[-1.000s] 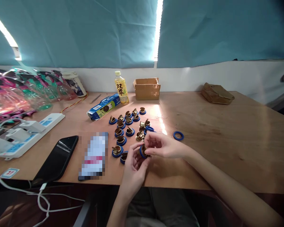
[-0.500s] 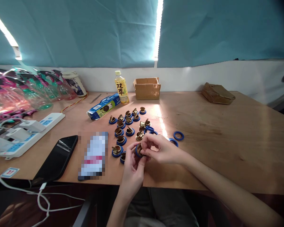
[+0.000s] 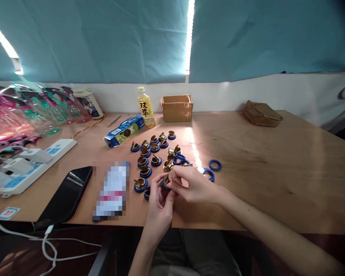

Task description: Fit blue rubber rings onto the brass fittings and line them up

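Note:
Near the front edge of the table, my left hand (image 3: 160, 205) is closed around a brass fitting with a blue ring (image 3: 165, 183). My right hand (image 3: 191, 184) pinches at the top of that same fitting; its fingertips partly cover it, so I cannot tell whether a small part is between them. Several similar brass fittings seated in blue rings (image 3: 144, 171) stand to the left and beyond my hands, with their round flaps tilted up. Brass fittings without rings (image 3: 168, 166) lie just past my fingers. Loose blue rings (image 3: 215, 165) lie beyond and right of my right hand.
At the back stand an open cardboard box (image 3: 176, 109), a yellow drink bottle (image 3: 146, 107) and a blue snack box (image 3: 124, 130). A black phone (image 3: 66, 195), a pixelated phone (image 3: 111, 191), a power strip (image 3: 56, 149) and spray bottles (image 3: 25, 111) occupy the left. A brown package (image 3: 262, 114) lies right.
The whole view has shifted slightly, so things appear a little further left. Both hands keep hold of the same fitting, with the right fingers moved only slightly.

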`<state>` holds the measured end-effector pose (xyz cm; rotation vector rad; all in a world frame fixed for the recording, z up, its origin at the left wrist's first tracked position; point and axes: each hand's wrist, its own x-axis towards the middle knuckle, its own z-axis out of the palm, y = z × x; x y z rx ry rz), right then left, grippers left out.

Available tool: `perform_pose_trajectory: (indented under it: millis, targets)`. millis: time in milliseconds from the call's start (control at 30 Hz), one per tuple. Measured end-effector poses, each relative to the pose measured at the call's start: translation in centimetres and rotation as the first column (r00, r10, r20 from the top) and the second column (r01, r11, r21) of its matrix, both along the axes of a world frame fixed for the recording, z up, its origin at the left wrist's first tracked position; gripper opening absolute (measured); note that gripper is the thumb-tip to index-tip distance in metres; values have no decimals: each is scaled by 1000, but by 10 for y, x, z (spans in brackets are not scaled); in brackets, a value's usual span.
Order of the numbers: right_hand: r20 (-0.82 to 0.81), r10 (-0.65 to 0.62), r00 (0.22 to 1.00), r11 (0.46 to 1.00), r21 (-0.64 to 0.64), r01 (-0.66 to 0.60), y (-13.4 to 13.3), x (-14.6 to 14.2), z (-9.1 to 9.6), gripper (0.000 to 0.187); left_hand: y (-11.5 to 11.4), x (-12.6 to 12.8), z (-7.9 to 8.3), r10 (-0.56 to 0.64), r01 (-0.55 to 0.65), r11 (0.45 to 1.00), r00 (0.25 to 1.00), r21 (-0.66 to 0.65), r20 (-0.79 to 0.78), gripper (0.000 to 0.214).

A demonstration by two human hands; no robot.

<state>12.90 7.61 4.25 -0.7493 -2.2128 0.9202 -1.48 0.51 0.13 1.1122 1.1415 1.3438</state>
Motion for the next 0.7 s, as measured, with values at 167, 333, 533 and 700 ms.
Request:
perform_pose_trajectory:
  millis: [167,333,533,700]
  targets:
    - [-37,2,999,997,-76,-5,0,2,-1,25,-1,2,-1,6,-6,1000,1000,22,16,40]
    - [-85,31,996,991,-129,-42,-1,3,2,27,-2,2,0,3,-4,999,1000,36,19,39]
    - [-98,34,995,989,-142,-48,-2,3,3,29,0,0,2,-21,19,999,999,47,30,38]
    - [-86,29,996,996,-87,-36,-6,2,3,30,-2,-2,5,-11,10,1000,998,25,54,39]
